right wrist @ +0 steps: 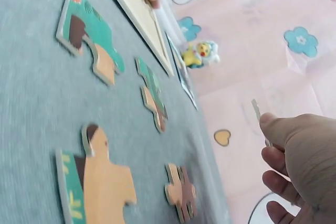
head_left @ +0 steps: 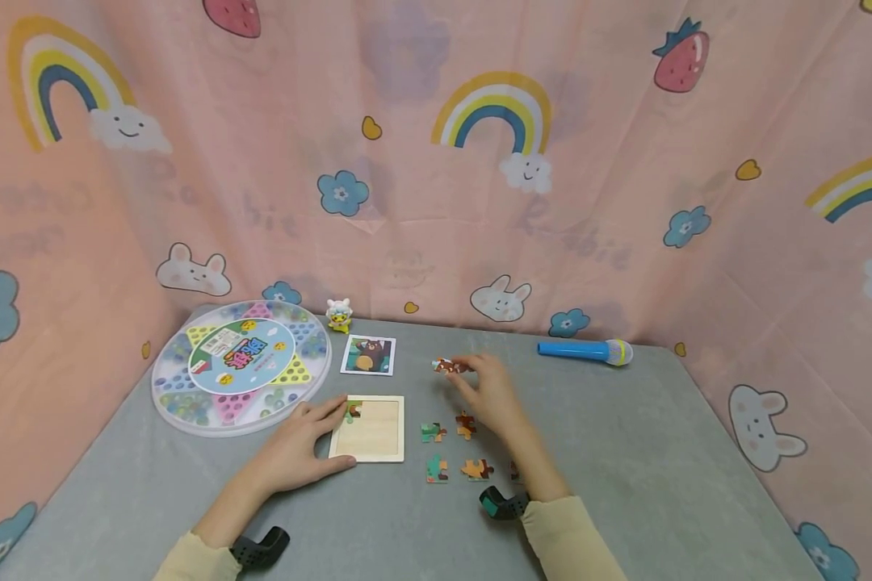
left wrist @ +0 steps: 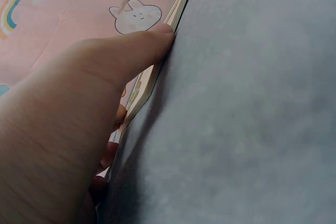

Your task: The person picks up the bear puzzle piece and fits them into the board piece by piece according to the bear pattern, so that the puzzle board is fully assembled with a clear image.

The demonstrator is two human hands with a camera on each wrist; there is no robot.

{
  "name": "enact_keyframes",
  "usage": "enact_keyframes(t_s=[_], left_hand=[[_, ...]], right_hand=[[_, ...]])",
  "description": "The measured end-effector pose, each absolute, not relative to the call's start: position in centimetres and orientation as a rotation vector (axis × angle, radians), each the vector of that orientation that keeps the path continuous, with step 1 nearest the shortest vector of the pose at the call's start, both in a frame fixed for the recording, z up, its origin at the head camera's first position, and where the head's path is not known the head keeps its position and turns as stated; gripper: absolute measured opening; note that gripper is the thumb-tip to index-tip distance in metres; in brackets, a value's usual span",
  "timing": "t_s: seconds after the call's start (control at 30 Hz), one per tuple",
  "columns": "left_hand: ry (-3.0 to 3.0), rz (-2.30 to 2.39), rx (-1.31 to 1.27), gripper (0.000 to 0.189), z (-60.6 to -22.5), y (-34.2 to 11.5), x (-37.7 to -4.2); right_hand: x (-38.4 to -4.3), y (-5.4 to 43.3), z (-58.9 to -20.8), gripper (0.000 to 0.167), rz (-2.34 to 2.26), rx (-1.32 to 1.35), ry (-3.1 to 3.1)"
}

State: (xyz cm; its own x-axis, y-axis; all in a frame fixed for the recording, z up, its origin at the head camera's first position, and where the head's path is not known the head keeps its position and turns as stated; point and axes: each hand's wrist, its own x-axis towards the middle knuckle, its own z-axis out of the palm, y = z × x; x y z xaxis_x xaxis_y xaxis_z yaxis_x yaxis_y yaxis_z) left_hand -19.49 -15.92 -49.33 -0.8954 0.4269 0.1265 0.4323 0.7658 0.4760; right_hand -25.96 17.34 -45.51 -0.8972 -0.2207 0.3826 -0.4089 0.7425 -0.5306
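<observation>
Between the right hand's (head_left: 496,395) fingers, clamped at one end: bear-print jigsaw piece (head_left: 446,366), raised off the tabletop (head_left: 625,452). Likely light, stiff, thin; best pinched by its faces near an edge. Below those fingers, loose jigsaw pieces (head_left: 475,469). Under the left hand's (head_left: 298,448) spread fingers, wooden puzzle tray (head_left: 401,428); beyond them, bear picture card (head_left: 369,355).
</observation>
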Motion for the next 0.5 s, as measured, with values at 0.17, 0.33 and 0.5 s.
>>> enact_keyframes(t_s=[0.17, 0.33, 0.5], left_hand=[[-2.946, -0.786, -0.714, 0.091, -49.2, -15.9, -19.4], [-2.954, -0.783, -0.709, 0.091, -49.1, -15.9, -19.4], [-2.965, -0.779, -0.702, 0.092, -49.1, -15.8, -19.5]], right_hand=[[-25.8, 15.5, -45.2, 0.028, 0.898, 0.512, -2.672], [-25.5, 13.5, -45.5, 0.027, 0.913, 0.578, -2.668], [-25.0, 11.8, -45.7, 0.027, 0.952, 0.614, -2.692]])
